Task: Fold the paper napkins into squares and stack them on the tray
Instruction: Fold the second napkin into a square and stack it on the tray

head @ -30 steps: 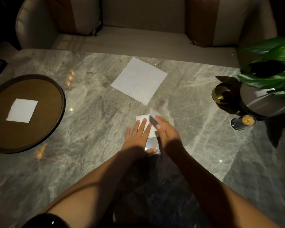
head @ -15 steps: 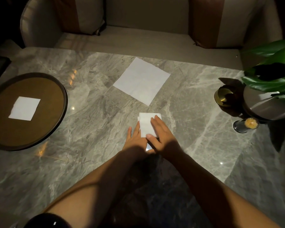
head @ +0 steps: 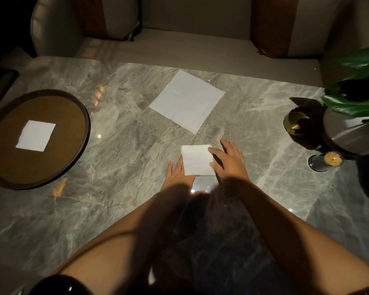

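A marble table (head: 126, 145) bears a round tray (head: 62, 158), one unfolded napkin (head: 186, 101), one folded napkin (head: 196, 159).

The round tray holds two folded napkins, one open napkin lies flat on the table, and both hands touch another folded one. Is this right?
No: the head view shows only one folded napkin on the round tray. The open napkin, left hand and right hand are as you say.

Dim light falls on a grey marble table (head: 124, 158) before what seems a cushioned bench (head: 190, 46).
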{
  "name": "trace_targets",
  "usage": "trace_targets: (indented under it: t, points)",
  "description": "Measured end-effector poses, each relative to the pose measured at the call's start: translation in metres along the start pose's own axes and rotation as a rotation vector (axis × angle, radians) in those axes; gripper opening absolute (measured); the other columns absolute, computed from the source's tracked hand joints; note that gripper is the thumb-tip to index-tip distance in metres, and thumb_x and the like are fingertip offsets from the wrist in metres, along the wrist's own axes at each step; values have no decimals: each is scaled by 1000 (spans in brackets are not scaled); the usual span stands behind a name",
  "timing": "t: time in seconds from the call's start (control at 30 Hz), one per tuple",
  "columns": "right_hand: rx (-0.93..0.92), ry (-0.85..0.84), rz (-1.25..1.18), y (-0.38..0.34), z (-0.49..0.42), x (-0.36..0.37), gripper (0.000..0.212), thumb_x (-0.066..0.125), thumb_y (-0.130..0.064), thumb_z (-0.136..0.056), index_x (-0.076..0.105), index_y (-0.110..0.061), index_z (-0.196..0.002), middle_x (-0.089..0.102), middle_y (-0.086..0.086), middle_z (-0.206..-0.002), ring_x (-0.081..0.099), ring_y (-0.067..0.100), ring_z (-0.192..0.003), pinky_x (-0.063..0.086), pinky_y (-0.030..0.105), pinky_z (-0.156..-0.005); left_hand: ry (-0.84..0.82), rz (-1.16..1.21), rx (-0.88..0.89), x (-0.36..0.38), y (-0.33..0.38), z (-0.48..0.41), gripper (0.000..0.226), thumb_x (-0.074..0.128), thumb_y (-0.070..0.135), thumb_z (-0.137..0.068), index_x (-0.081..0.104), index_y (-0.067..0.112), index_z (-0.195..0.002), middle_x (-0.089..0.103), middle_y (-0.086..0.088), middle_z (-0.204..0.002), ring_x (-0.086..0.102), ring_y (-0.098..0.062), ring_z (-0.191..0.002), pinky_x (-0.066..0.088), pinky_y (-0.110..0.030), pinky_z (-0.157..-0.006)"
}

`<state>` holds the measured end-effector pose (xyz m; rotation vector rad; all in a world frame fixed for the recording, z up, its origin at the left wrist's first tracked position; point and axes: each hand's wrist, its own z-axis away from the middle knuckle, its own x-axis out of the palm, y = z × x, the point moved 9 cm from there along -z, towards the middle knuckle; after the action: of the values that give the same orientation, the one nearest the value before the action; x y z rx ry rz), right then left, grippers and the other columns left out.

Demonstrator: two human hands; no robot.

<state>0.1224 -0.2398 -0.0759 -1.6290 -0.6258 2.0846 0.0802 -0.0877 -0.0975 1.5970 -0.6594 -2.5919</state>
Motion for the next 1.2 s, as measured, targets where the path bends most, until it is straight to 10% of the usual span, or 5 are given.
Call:
trace_targets:
  t: [0.9, 1.2]
  points:
    - [-49, -118, 167, 12, -2, 15, 75, 66, -38, -93, 27, -38, -157, -2, -2, -169, -12, 22, -155, -9, 43, -121, -57, -50, 18, 0, -5, -5, 106, 53, 77, -79, 4, 25, -158, -10, -7, -166, -20, -21, -151, -22, -41, -113]
    - [-55, -117, 171, 13, -1, 15, 75, 65, -40, -94, 25, -39, -157, -2, -3, -169, -11, 22, -155, -9, 43, -121, -58, -111, 98, -11, -40, 24, 99, 48, 73, -86, -4, 29, -158, -16, 1, -166, -17, -22, -151, -2, -46, -122]
